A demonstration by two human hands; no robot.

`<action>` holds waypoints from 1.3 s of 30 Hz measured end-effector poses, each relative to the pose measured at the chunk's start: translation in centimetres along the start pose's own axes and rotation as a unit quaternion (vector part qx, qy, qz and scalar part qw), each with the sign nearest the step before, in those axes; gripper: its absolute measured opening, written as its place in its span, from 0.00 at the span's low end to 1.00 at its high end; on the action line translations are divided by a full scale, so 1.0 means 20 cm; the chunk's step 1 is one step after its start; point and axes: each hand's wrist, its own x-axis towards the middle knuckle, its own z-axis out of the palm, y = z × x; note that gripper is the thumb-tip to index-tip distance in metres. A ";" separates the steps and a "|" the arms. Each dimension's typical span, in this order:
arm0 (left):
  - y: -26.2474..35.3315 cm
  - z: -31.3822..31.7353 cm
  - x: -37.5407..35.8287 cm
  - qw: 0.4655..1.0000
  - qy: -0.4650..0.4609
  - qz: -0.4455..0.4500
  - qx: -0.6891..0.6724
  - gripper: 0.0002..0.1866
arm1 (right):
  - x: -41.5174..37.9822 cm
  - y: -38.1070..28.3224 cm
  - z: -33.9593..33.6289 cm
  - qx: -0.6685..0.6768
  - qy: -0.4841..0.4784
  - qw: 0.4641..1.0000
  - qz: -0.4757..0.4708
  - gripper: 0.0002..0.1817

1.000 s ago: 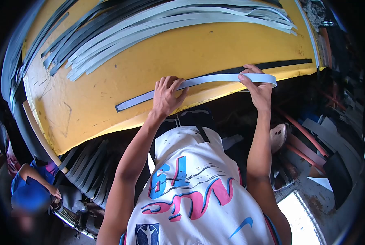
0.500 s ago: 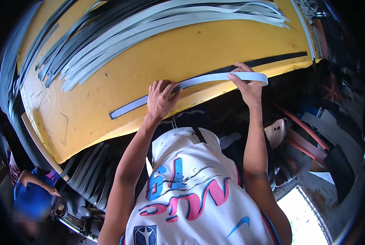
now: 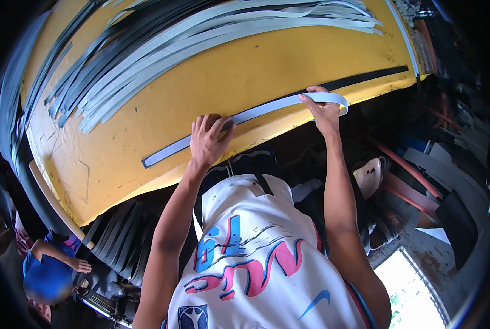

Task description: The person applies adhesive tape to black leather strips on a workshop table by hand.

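Observation:
A long white strip [image 3: 267, 109] lies along a black strip [image 3: 371, 76] near the front edge of the yellow table [image 3: 201, 77]. Toward its left part, my left hand [image 3: 209, 141] presses down with bent fingers and thumb over the white strip. My right hand [image 3: 325, 115] pinches the white strip farther right, where its free end curls back in a loop beside the palm. Between the hands the white strip covers most of the black one; beyond my right hand the black strip lies bare. What is under my left fingers is hidden.
Bundles of grey and dark strips [image 3: 146, 68] lie across the table's far side. More strips [image 3: 12, 104] hang over its left edge, others [image 3: 119, 236] below the front. Another person in blue [image 3: 48, 279] is at lower left. Sheet scraps [image 3: 459, 225] lie at right.
The view has shifted slightly. Both my hands keep nearly the same places on the strip. The other person's hand at lower left has moved a little and opened out.

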 end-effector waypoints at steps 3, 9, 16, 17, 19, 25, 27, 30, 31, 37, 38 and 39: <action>0.01 0.00 0.00 1.000 0.006 0.002 -0.005 0.13 | 0.04 0.06 -0.02 0.021 -0.008 0.999 0.023 0.16; 0.00 0.01 0.00 1.000 0.007 0.003 0.002 0.14 | 0.07 0.11 -0.02 0.001 -0.012 1.000 0.027 0.17; 0.01 0.01 0.00 1.000 0.003 0.000 0.008 0.14 | 0.09 0.12 -0.01 -0.002 -0.022 0.999 0.036 0.18; 0.01 0.01 0.00 1.000 0.003 0.000 0.007 0.14 | 0.09 0.12 -0.01 -0.001 -0.021 0.999 0.036 0.18; 0.00 0.01 0.00 1.000 0.003 0.002 0.005 0.14 | 0.09 0.12 -0.01 -0.021 -0.018 0.999 0.047 0.18; 0.01 0.00 0.00 1.000 -0.002 -0.001 0.010 0.14 | 0.08 0.10 0.00 -0.009 -0.021 0.998 0.053 0.19; 0.01 0.00 0.01 1.000 -0.004 -0.004 0.008 0.14 | 0.08 0.08 0.00 -0.020 -0.021 0.998 0.057 0.19; 0.00 0.01 0.00 1.000 -0.013 -0.008 0.014 0.13 | 0.08 0.07 0.00 -0.027 -0.025 0.998 0.058 0.19; 0.00 0.01 0.00 1.000 -0.014 -0.008 0.014 0.13 | 0.07 0.07 0.00 -0.023 -0.028 0.998 0.057 0.19; 0.01 0.00 0.01 1.000 -0.009 -0.005 0.011 0.14 | 0.06 0.07 0.00 -0.033 -0.024 0.998 0.057 0.20; 0.01 0.00 0.01 1.000 -0.007 -0.005 0.011 0.14 | 0.06 0.07 0.00 -0.033 -0.024 0.998 0.056 0.20; 0.02 0.00 0.01 1.000 -0.005 -0.004 0.010 0.14 | 0.06 0.07 0.01 -0.043 -0.018 0.998 0.049 0.20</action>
